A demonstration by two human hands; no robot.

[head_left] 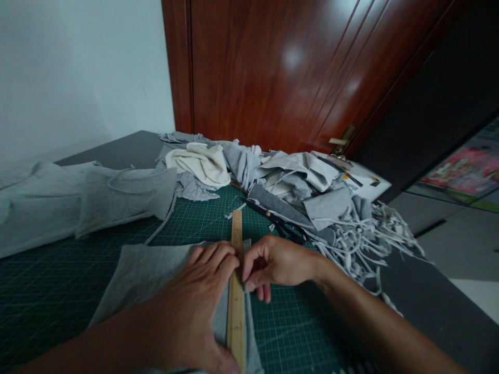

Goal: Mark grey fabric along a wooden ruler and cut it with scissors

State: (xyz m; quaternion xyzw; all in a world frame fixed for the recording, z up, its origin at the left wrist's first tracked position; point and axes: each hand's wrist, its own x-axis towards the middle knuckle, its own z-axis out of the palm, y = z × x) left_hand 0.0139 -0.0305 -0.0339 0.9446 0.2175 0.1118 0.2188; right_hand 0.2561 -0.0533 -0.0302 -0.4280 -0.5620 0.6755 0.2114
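Observation:
A wooden ruler [236, 301] lies lengthwise over a piece of grey fabric [150, 265] on the green cutting mat [304, 327]. My left hand [191, 306] rests spread on the fabric, its fingertips and thumb pressing at the ruler's left side. At the ruler's right edge, my right hand [275, 265] is closed in a pinch. Whatever small thing its fingertips hold is too hidden to name. A narrow strip of the fabric shows to the right of the ruler. Beyond the ruler's far end lies a pair of black-handled scissors [286, 226].
Grey fabric pieces [125, 195] lie at the left. Farther back are a cream cloth [200, 163] and a heap of grey fabric [300, 176]. Thin fabric scraps [362, 244] spill to the right, near a white clipboard [370, 179]. A brown door [273, 72] stands behind.

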